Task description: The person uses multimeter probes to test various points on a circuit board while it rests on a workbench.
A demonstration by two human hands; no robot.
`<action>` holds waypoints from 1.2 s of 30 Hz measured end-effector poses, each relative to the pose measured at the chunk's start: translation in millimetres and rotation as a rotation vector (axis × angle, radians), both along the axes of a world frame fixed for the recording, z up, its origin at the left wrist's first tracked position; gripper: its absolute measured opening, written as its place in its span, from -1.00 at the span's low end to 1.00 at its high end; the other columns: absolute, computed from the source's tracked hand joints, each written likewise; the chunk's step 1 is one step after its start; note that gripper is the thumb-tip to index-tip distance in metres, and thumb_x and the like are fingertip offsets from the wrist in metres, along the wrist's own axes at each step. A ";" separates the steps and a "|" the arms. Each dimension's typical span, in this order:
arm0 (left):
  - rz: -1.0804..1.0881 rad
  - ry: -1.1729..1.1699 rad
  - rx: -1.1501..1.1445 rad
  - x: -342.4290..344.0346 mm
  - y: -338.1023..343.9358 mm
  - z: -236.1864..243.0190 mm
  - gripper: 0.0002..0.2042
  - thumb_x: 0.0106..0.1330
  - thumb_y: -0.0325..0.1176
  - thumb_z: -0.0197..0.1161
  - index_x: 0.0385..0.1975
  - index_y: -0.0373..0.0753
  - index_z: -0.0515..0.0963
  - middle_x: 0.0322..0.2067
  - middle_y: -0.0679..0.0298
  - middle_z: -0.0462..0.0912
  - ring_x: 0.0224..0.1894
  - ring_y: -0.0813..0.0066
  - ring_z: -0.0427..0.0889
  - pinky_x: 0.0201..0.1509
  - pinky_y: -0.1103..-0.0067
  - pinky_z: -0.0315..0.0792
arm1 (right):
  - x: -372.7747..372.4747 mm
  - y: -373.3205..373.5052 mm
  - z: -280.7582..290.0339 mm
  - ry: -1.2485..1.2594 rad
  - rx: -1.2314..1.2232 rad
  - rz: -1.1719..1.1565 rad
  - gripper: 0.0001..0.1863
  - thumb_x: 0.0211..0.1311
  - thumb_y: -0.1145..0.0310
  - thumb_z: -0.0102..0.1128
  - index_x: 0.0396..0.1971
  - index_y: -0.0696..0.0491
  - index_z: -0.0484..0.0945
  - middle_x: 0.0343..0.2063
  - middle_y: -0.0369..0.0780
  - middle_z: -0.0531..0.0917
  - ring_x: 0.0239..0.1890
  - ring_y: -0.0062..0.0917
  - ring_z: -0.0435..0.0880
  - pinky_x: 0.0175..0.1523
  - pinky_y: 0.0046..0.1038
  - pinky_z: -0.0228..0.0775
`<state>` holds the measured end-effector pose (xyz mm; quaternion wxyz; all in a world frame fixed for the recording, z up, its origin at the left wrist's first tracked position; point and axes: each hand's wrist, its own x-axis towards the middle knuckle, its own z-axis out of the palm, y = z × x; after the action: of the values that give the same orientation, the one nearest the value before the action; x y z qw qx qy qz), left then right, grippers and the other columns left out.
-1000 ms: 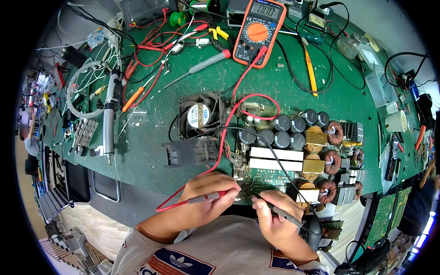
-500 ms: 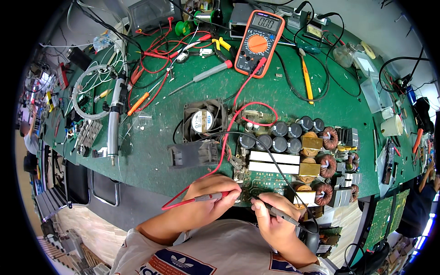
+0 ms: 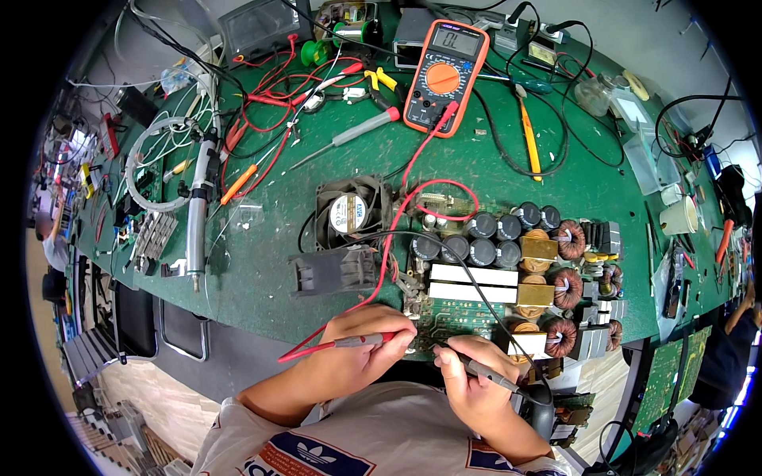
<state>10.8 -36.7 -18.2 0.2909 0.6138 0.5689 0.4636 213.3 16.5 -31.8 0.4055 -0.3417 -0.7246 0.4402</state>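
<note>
My left hand (image 3: 369, 332) is closed around a red multimeter probe (image 3: 363, 340), fingertips at the near left edge of a green power circuit board (image 3: 456, 312). In my right hand (image 3: 479, 371), a black probe (image 3: 494, 374) is pinched, its front end pointing at the same near edge. Fingers hide the red tip, and I cannot tell whether either tip touches metal. The orange multimeter (image 3: 443, 78) lies at the far middle with its display lit. Its red lead (image 3: 388, 247) crosses beside the board. Black capacitors (image 3: 481, 251) and copper coils (image 3: 568, 288) crowd the board.
Two black cooling fans (image 3: 337, 270) sit left of the board. Beyond them lie a grey screwdriver (image 3: 349, 136), tangled red cables (image 3: 274, 99) and an orange-handled tool (image 3: 530, 139). A soldering-fume tube (image 3: 197, 214) stands left; a white cup (image 3: 679, 216) is at the right.
The multimeter's display shows a different reading. The view has shifted very slightly; both hands keep nearly the same place with their probes.
</note>
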 end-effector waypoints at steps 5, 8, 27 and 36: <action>0.016 0.011 0.010 0.7 -3.4 -1.2 -0.93 0.34 -0.54 0.30 -0.24 -0.36 0.64 -0.36 0.10 0.72 -0.39 0.30 0.68 -0.30 0.46 0.56 | 1.1 -1.3 -2.0 0.006 0.003 0.015 -0.78 0.15 0.58 0.48 -0.24 0.24 0.61 -0.42 -0.04 0.71 -0.44 -0.23 0.73 -0.31 -0.36 0.59; -0.005 0.074 0.060 0.7 4.1 -4.1 -0.95 0.35 -0.54 0.28 -0.28 -0.38 0.63 -0.39 0.12 0.71 -0.38 0.28 0.68 -0.27 0.44 0.55 | 3.1 0.7 -5.1 0.030 -0.002 -0.008 -0.78 0.16 0.61 0.46 -0.22 0.25 0.61 -0.40 -0.03 0.72 -0.41 -0.21 0.74 -0.27 -0.35 0.61; 0.068 -0.015 0.083 2.9 -8.7 -15.4 -0.80 0.49 -0.37 0.19 -0.19 -0.41 0.62 -0.31 0.12 0.69 -0.38 0.53 0.60 -0.30 0.62 0.46 | 52.1 -14.8 -29.0 0.208 0.153 0.034 -0.67 0.47 0.36 0.21 0.07 0.18 0.38 -0.38 0.09 0.69 -0.48 -0.38 0.70 -0.35 -0.40 0.61; 0.117 -0.134 0.084 2.6 -9.4 -17.2 -0.89 0.36 -0.47 0.34 -0.26 -0.38 0.67 -0.39 0.16 0.72 -0.43 0.45 0.65 -0.32 0.58 0.49 | 57.5 -13.2 -34.2 0.200 0.097 0.039 -0.65 0.47 0.37 0.21 0.11 0.20 0.39 -0.32 0.11 0.71 -0.41 -0.37 0.73 -0.30 -0.40 0.63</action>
<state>13.4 -46.0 -35.4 0.2747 0.5587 0.5632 0.5434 270.7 3.3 -66.1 0.4831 -0.2618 -0.7076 0.4443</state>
